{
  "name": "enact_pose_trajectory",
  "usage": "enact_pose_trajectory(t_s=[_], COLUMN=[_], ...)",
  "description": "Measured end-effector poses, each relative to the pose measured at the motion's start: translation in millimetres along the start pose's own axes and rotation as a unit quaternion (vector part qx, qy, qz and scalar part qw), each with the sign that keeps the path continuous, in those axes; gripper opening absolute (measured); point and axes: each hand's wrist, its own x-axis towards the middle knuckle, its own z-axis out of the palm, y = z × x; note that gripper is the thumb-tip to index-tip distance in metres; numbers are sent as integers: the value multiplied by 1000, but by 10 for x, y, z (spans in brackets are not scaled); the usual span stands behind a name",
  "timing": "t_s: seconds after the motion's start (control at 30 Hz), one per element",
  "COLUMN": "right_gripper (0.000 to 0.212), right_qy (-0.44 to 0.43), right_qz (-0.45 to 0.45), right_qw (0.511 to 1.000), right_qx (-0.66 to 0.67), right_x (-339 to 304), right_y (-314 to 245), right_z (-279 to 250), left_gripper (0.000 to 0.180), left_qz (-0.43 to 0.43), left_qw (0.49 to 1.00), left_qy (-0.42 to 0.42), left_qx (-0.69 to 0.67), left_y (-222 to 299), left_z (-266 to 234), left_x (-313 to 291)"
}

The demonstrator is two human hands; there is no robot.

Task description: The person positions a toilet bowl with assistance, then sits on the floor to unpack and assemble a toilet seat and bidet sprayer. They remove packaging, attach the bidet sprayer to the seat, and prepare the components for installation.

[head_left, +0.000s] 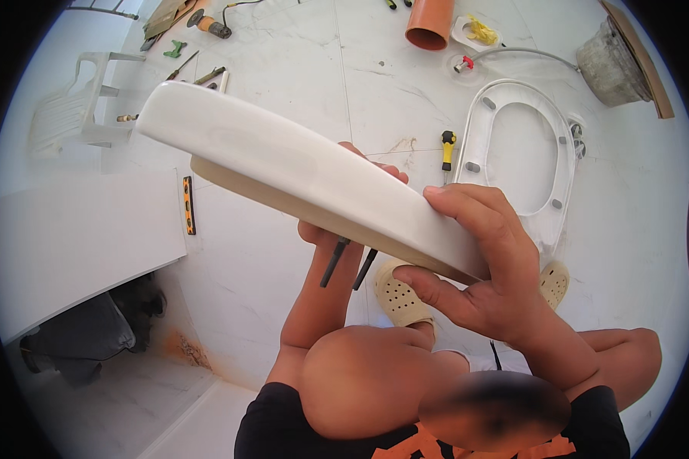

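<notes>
I hold a white ceramic toilet tank lid (298, 164) tilted in front of me, its left end higher in the picture. Two black rods (334, 262) stick out from its underside. My left hand (393, 171) grips the lid around its middle; most of the palm is hidden behind it. My right hand (497, 260) clasps the right end, fingers over the top face and thumb along the lower edge. Beyond my right hand, a white toilet seat (465, 166) with grey bumpers lies on the floor. Beside it rests a yellow-and-black screwdriver (448, 149).
An orange pipe (429, 24), a hose (540, 52) with a red end and a grey bucket (612, 65) are at the far side. Left are a spirit level (189, 205), a white panel (84, 237), a plastic chair (73, 111) and an angle grinder (209, 25).
</notes>
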Motion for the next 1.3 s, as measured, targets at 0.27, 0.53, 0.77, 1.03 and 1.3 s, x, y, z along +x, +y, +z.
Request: enact_pose_trajectory(t_s=[0.27, 0.53, 0.77, 1.03, 1.3], right_gripper=[88, 89, 87, 81, 85], right_qy=[6, -11, -51, -70, -23], right_qz=[-37, -51, -33, -3, 6], right_qw=[996, 994, 986, 983, 984], right_qx=[84, 95, 154, 172, 179], right_x=[96, 225, 324, 298, 200], right_y=[-261, -236, -239, -246, -49], right_z=[129, 75, 45, 44, 136], left_gripper=[15, 20, 23, 23, 24], left_qz=[-38, -21, -12, 0, -35], left_qw=[996, 999, 996, 991, 989], left_qy=[-69, 18, 90, 132, 147], left_qx=[-37, -40, -28, 10, 7], left_y=[101, 88, 13, -50, -4], left_z=[150, 288, 433, 406, 212], left_x=[101, 68, 50, -66, -131])
